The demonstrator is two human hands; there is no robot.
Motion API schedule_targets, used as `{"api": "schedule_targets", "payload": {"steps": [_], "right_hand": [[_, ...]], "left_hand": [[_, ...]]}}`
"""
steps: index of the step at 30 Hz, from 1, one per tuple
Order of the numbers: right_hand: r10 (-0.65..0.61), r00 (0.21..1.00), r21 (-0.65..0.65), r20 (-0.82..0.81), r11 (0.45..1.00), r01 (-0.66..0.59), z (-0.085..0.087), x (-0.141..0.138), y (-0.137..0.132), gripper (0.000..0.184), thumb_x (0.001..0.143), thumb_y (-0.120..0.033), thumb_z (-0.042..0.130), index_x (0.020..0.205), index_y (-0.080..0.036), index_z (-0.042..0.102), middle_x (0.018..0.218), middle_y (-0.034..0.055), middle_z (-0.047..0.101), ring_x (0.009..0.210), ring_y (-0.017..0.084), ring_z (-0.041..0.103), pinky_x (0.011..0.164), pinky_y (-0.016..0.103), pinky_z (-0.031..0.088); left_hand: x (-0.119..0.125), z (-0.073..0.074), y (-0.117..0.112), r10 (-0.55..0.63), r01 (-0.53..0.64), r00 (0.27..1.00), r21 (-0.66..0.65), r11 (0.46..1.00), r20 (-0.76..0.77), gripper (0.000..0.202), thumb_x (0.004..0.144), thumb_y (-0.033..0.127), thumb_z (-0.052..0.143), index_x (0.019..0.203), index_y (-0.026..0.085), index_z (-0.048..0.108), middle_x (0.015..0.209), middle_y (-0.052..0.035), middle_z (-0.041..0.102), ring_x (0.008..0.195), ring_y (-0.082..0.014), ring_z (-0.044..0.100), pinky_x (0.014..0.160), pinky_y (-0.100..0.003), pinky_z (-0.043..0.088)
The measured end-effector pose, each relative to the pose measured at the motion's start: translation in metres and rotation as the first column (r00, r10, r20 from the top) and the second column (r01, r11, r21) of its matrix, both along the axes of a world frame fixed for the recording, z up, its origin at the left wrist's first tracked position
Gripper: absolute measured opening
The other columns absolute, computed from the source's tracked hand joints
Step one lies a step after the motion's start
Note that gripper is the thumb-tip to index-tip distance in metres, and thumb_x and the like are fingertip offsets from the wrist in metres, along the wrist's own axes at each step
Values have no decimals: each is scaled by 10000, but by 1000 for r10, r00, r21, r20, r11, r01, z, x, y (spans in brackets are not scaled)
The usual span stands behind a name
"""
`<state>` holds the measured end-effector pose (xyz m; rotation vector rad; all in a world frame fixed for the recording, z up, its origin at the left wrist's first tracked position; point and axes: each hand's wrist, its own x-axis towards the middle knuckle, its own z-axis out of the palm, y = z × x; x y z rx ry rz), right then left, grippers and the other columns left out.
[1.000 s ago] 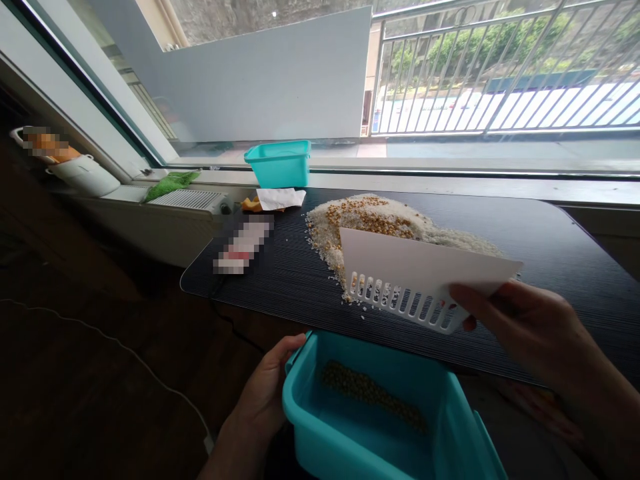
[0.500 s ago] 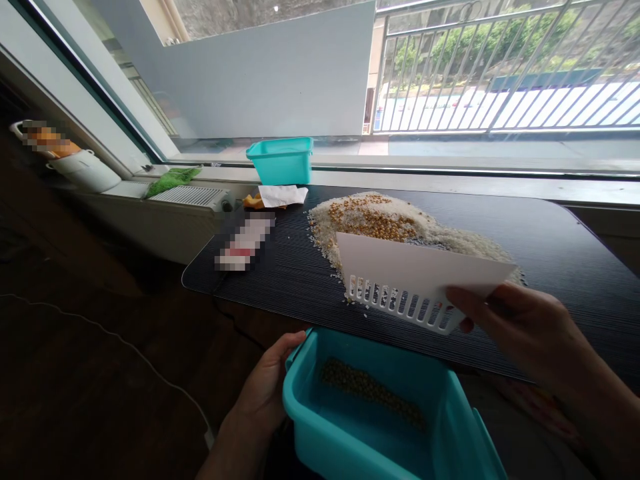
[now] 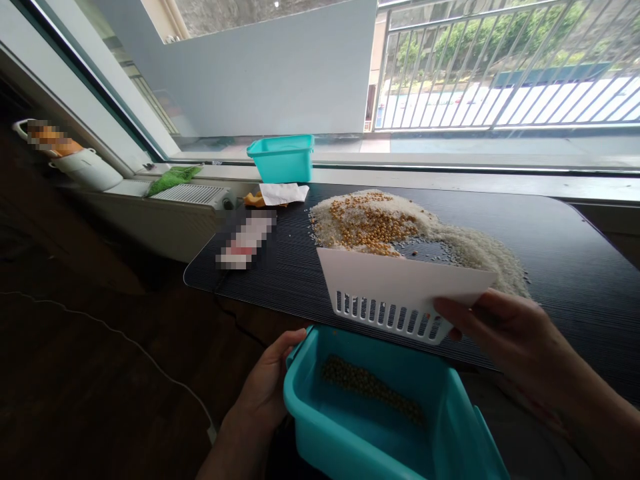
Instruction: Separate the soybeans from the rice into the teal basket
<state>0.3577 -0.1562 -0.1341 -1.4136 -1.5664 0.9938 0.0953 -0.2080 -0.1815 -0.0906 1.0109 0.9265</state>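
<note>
My left hand [image 3: 267, 380] grips the left end of a teal plastic bin [image 3: 345, 423], its thumb on the rim. Round beans [image 3: 373, 387] lie in a band on the bin's floor. In my right hand [image 3: 500, 323] is a white slotted scoop [image 3: 400, 280], pinched at its right side and held over the table's front edge, just above the bin's far rim. What the scoop carries is mostly hidden behind its wall. Behind it, a pile of white rice [image 3: 480, 257] is spread on the dark table, with yellow beans [image 3: 370, 223] mixed in at the left.
A second teal bin [image 3: 285, 160] stands at the table's back edge by the window. A white paper [image 3: 283, 194] over a yellow cloth and a blurred pale item [image 3: 247, 240] lie at the table's left. A white cable [image 3: 135, 353] runs across the floor.
My right hand has brought the scoop left and toward me, away from the rice pile and closer to the bin. My left hand and the bin stay nearly in place.
</note>
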Motion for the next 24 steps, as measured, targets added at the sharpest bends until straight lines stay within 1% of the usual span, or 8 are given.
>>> {"api": "schedule_targets", "payload": {"steps": [3,5,8,10,14,16,20,24], "right_hand": [[90,996,-81,-17,993,-91,1,1,-3,336,627,-504,698,754,-194,734,698,51,733,608,206,646,536,306,561],[90,996,-87,-14,992,-91,0,6,-4,322,627,-496,700,736,-195,734,669,48,726,587,203,639,506,294,553],[-62,998,3,1,998,62,-4,11,-1,293,598,-484,722,648,-195,714,501,18,648,448,155,564,390,243,480],[-136,991,35,-10,990,136,-7,9,0,288,582,-482,730,602,-197,697,450,5,611,408,141,536,364,238,451],[-135,988,-42,-68,990,133,-11,-2,1,293,568,-486,725,671,-213,719,513,3,658,415,148,549,384,267,469],[-187,980,-62,-68,981,183,-10,-2,1,292,565,-473,727,702,-216,724,555,4,682,429,151,562,410,282,482],[-374,926,-6,47,927,375,-5,16,3,256,560,-455,717,627,-209,701,503,0,655,447,162,582,446,288,480],[-439,887,23,142,897,441,-1,34,8,269,533,-483,704,582,-218,685,465,1,642,443,168,579,412,285,448]], "left_hand": [[0,0,0,-2,1,1000,3,1000,13,271,826,182,512,609,107,656,545,-48,682,497,-135,629,564,-235,507],[0,0,0,0,0,1000,5,1000,18,269,822,181,518,595,113,646,540,-44,678,492,-132,626,563,-233,507],[0,-1,2,0,0,1000,-6,1000,-2,263,819,183,522,594,120,644,531,-40,673,486,-141,625,599,-255,523],[1,0,2,0,0,1000,-12,1000,-28,251,823,189,517,631,118,663,546,-47,682,515,-159,642,637,-278,533],[3,1,1,-1,0,998,-15,1000,-62,230,822,198,515,690,120,687,564,-57,692,595,-193,674,683,-302,536],[3,2,0,-4,3,997,-7,1000,-81,215,819,200,520,724,122,696,572,-58,697,625,-201,682,699,-308,535],[2,1,-1,-29,30,997,10,999,-75,209,815,218,531,719,124,692,586,-62,703,630,-204,683,721,-321,533],[1,0,0,-31,32,997,18,999,-67,223,819,215,527,690,124,684,574,-55,699,578,-186,670,731,-319,531]]}}
